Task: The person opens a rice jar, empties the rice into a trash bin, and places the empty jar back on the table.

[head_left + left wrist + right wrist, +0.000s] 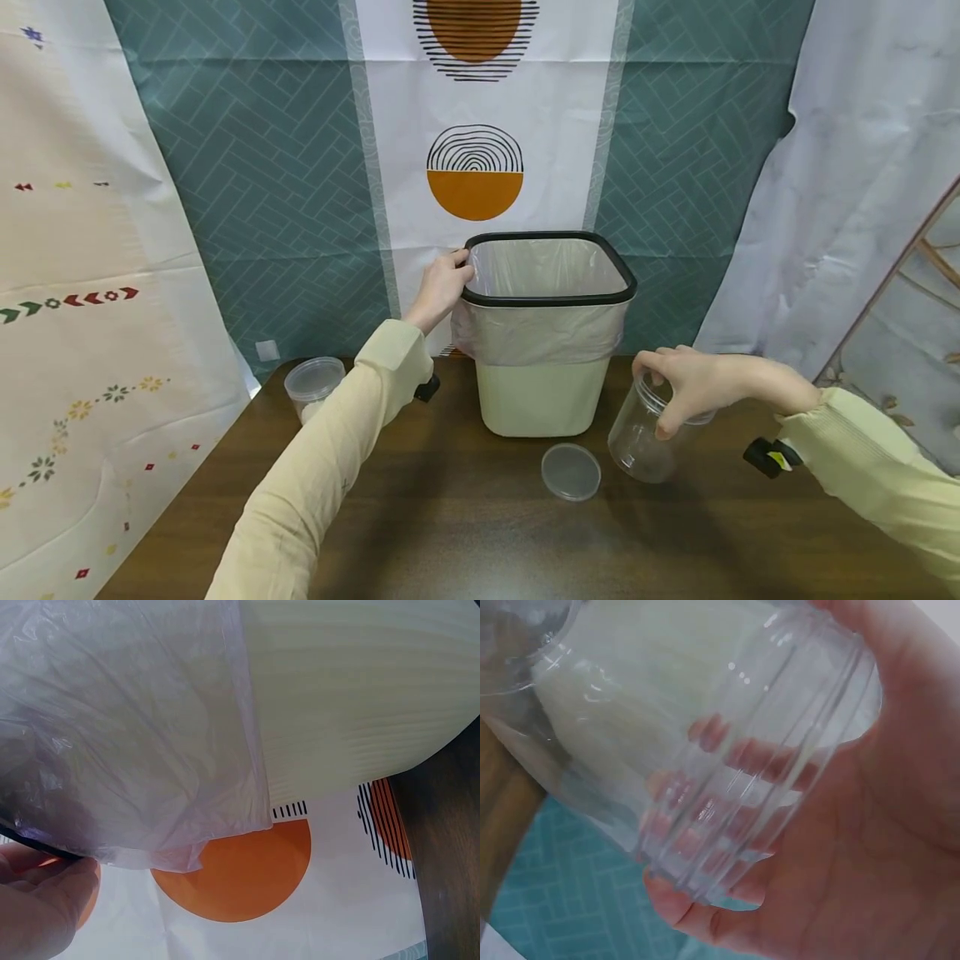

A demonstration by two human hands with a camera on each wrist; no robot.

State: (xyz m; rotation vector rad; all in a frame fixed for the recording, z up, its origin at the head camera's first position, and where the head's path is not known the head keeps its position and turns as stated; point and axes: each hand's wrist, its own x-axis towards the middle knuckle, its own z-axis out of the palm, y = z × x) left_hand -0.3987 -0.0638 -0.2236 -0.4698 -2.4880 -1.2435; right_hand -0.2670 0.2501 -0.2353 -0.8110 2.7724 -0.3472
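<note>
A pale green trash bin with a black rim stands on the table, lined with a translucent bag folded over its outside. At the bin's left side, my left hand pinches the rim; the left wrist view shows the fingers at the dark rim beside the bag. To the right of the bin, my right hand grips a clear, lidless plastic jar from above by its threaded neck. The jar is tilted. A round translucent lid lies flat on the table nearby.
Partly behind my left sleeve, a clear container with white contents stands at the table's left edge. A patterned cloth hangs behind the brown table, with white drapes on the right.
</note>
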